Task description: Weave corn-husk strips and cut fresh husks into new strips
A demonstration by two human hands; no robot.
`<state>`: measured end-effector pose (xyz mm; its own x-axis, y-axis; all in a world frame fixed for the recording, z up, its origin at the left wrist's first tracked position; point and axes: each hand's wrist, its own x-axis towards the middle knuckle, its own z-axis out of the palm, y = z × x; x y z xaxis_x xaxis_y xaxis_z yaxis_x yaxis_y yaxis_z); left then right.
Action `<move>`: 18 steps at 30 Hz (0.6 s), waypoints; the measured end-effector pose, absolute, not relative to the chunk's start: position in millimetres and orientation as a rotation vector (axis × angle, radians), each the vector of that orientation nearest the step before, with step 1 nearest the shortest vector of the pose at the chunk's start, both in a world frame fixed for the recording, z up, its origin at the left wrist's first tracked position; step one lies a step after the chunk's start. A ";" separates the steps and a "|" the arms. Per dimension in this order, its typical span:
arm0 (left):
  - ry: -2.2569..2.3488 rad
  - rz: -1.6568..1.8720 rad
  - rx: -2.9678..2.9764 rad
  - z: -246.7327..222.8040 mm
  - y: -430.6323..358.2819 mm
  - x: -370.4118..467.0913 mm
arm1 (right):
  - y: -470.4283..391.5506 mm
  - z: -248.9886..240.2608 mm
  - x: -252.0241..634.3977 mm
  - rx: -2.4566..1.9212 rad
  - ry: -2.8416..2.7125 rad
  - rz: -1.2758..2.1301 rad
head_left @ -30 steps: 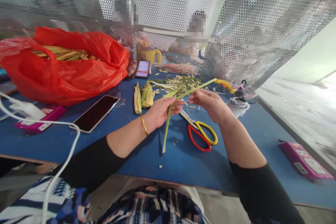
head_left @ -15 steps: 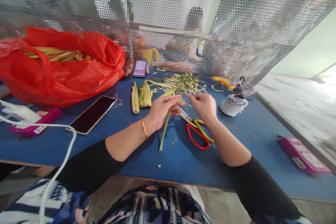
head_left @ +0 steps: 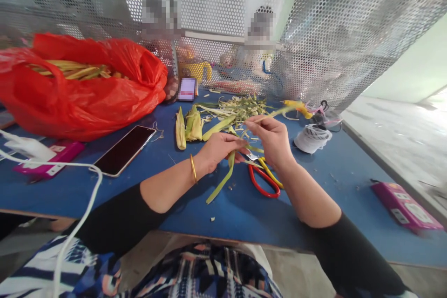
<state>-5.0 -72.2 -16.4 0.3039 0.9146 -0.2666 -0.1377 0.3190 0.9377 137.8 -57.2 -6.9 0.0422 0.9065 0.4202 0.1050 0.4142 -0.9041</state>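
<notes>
My left hand, a gold bangle at its wrist, is closed on green leaf strips; one hangs toward the table's front. Just right of it, my right hand pinches a pale green strip that reaches up and to the right. The fingertips of both hands are close together. Beneath and between them lie scissors with one red and one yellow handle, their blades partly hidden. Two husk pieces stand left of the hands, and a pile of shredded leaves lies behind.
A red plastic bag of strips fills the back left. Near it are a dark phone, a magenta box and a white cable. White twine and another magenta box lie right. Perforated metal stands behind.
A pale strip now extends up and right from my right hand. The strip hanging from my left hand has swung left, and its bend looks sharper.
</notes>
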 end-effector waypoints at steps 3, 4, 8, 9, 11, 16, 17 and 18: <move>1.021 0.855 0.879 -17.8 -69.7 -6.2 | -66.6 -5.8 135.1 -0.927 -1.538 0.566; 1.018 0.846 0.832 -18.0 -68.4 -7.1 | -70.1 -6.7 133.7 -0.899 -1.623 0.467; 0.926 0.879 0.618 -17.0 -60.0 -12.5 | -80.7 -13.7 128.1 -0.782 -2.105 -0.087; 0.892 0.898 0.581 -16.5 -57.6 -13.9 | -82.1 -15.4 127.0 -0.760 -2.197 -0.236; 0.837 0.906 0.546 -14.9 -53.7 -16.4 | -83.7 -17.8 125.7 -0.723 -2.289 -0.476; 0.869 0.921 0.529 -8.5 -50.4 -21.3 | -84.3 -16.2 126.3 -0.615 -2.260 -0.643; 0.883 0.932 0.533 -7.3 -50.2 -22.5 | -83.8 -15.7 126.6 -0.595 -2.258 -0.646; 0.898 0.945 0.533 -6.2 -49.7 -23.7 | -83.0 -15.5 126.8 -0.581 -2.263 -0.651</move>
